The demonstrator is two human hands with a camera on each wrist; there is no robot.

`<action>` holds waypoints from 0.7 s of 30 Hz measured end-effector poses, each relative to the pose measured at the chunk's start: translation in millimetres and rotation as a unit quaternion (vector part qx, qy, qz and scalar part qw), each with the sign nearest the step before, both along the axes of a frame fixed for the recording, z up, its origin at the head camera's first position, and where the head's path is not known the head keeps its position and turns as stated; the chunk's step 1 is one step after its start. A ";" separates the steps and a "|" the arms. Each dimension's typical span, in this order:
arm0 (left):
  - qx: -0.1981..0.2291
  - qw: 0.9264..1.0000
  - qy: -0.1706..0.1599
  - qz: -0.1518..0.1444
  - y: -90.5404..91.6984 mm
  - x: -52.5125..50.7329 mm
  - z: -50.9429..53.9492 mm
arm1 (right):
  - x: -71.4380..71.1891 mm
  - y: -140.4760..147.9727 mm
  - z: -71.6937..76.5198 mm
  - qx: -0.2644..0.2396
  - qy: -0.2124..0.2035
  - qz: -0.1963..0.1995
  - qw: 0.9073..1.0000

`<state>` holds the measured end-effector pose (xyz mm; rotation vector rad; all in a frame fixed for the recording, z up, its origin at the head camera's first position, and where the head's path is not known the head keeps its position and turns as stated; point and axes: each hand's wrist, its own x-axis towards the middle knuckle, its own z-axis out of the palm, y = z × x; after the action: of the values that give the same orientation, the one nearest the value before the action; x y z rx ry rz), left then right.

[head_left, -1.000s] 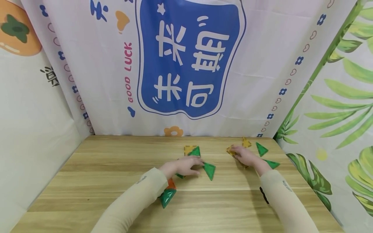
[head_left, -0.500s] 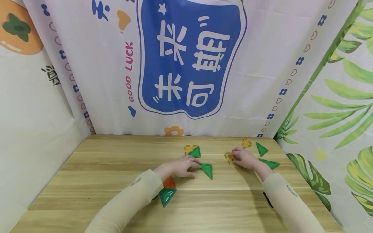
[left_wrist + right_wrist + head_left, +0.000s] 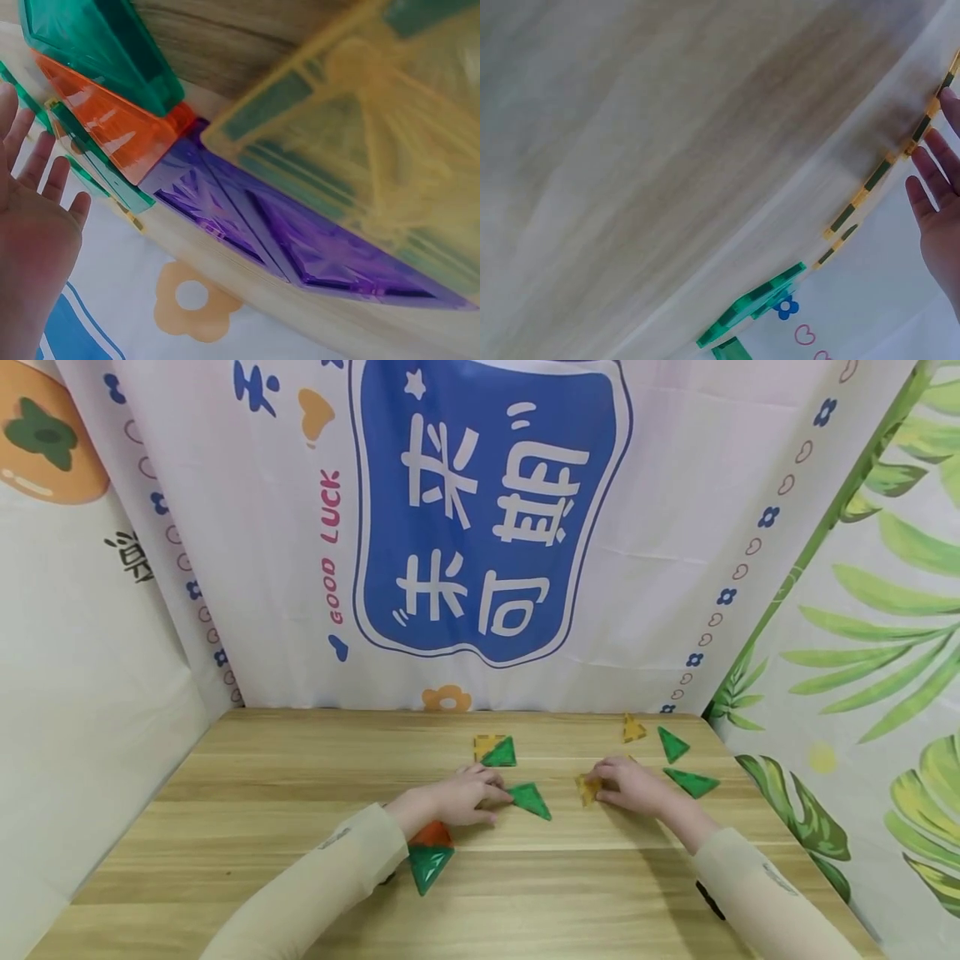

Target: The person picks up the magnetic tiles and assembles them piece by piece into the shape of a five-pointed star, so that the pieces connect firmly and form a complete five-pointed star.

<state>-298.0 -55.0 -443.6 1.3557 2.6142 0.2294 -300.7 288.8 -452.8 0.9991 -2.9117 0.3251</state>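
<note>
In the head view my left hand [image 3: 461,795] is low over the table, its fingertips touching the near-left corner of a green triangular magnetic tile [image 3: 531,800]. My right hand [image 3: 633,787] pinches a yellow triangular magnetic tile [image 3: 587,789] between thumb and fingers, partly covering it. Behind the left hand lie a yellow tile [image 3: 487,745] and a green triangle [image 3: 501,752] side by side. The left wrist view has the left hand [image 3: 37,232] with loosely extended fingers. At the right wrist view's edge, the right hand [image 3: 941,217] meets yellow tiles [image 3: 862,196].
An orange tile [image 3: 432,836] and a green triangle [image 3: 431,867] lie near the left forearm. Purple tiles [image 3: 300,240] and a blurred yellow one [image 3: 360,120] show in the left wrist view. Two green triangles [image 3: 690,782] and a small yellow tile [image 3: 633,727] lie at the right.
The right hand has brought its yellow tile nearer to me and slightly left. The left hand has shifted left, and the green triangle by its fingertips has slid left and turned.
</note>
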 end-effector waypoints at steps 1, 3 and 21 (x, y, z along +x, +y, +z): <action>0.001 1.000 0.000 -0.001 -0.8 0.5 0.5 | 1.5 0.0 0.5 0.001 0.003 0.007 1.000; 0.007 1.000 -0.006 -0.001 -1.9 0.9 0.9 | 4.1 0.8 1.1 -0.001 0.005 0.025 1.000; 0.001 1.000 -0.003 0.002 31.5 -28.4 -4.4 | -8.6 9.6 -0.4 -0.023 -0.084 0.103 0.991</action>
<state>-326.4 -23.5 -448.0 1.3501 2.6128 0.2371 -309.3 298.4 -453.3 1.3312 -2.9342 0.5066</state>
